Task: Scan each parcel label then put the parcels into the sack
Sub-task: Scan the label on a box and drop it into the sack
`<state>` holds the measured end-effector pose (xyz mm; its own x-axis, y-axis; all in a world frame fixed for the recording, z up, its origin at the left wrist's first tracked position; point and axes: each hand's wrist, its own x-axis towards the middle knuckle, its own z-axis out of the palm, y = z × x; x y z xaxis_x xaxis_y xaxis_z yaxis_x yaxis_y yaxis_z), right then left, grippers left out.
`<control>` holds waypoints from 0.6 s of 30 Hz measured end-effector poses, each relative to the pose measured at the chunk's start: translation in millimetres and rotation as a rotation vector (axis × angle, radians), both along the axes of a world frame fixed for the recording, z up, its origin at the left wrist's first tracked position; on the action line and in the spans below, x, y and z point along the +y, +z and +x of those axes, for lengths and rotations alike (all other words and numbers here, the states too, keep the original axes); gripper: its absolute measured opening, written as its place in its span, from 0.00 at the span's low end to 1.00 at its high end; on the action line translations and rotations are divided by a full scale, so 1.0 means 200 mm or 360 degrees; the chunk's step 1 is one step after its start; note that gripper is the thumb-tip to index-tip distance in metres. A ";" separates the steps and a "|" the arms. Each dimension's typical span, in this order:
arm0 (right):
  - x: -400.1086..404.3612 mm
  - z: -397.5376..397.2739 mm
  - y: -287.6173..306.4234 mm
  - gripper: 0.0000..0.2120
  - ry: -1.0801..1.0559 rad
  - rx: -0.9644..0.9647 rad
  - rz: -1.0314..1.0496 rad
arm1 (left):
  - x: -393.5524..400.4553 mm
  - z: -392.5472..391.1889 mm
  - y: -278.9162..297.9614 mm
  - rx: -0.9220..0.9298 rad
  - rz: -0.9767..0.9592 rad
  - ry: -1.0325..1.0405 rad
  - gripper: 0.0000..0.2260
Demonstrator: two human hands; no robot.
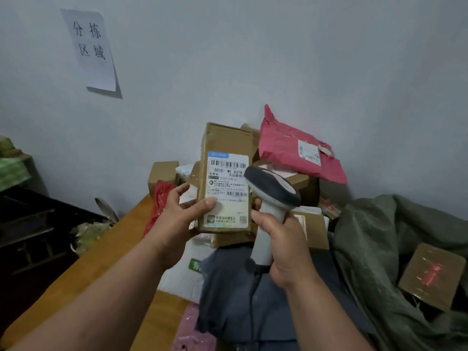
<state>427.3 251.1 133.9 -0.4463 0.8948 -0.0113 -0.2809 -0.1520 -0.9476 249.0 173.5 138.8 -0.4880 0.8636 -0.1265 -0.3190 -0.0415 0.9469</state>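
Holding a tall brown box [226, 181] upright in front of the parcel heap, the left hand [177, 219] grips its lower left edge, thumb pressed flat on the white label [228, 190] and fingers curled behind. The right hand [281, 241] is wrapped round the pale handle of a scanner [272, 198], whose dark-rimmed head sits just right of the box, touching or nearly touching its edge; whether the beam is on the barcode cannot be told. The box looks like stiff taped cardboard, slim enough for one hand and probably light, since it is carried by one edge alone; the tape could be a little slick, so a hold low on the side with the thumb clear of the barcodes should suit best. The label carries a blue strip at top, a barcode beneath it, the code "501E- M1 A21B", several lines of Chinese address print too small to read, a second barcode lower down and a small square code at the bottom right. Behind the box, to its right, a pink mailer [296, 150] with its own small label leans on the wall, soft and floppy by the look of it. Far right of the box the green sack [374, 244] lies open with a taped brown parcel [431, 276] bearing red print already in it. Up the wall, left of the box, a paper sign [90, 46] reads "分拣区域".
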 end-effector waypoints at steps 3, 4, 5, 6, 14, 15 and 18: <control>-0.08 -0.01 0.01 0.07 0.0017 -0.0126 0.0115 | -0.07 -0.09 0.02 -0.0034 0.0038 0.0075 0.39; -0.10 -0.01 0.02 0.09 0.0035 -0.0145 0.0143 | -0.09 -0.12 0.02 -0.0063 0.0052 0.0100 0.39; -0.13 -0.03 0.02 0.12 0.0058 -0.0150 0.0172 | -0.11 -0.15 0.02 -0.0089 0.0060 0.0121 0.39; -0.16 -0.04 0.03 0.15 0.0083 -0.0155 0.0204 | -0.14 -0.17 0.02 -0.0106 0.0063 0.0139 0.39; -0.30 -0.09 0.07 0.13 0.0191 -0.0308 0.0305 | -0.25 -0.23 0.01 -0.0176 0.0115 0.0241 0.39; -0.30 -0.09 0.07 0.14 0.0193 -0.0320 0.0293 | -0.26 -0.23 0.01 -0.0184 0.0123 0.0251 0.39; -0.32 -0.09 0.08 0.12 0.0217 -0.0317 0.0301 | -0.27 -0.24 0.01 -0.0179 0.0140 0.0288 0.38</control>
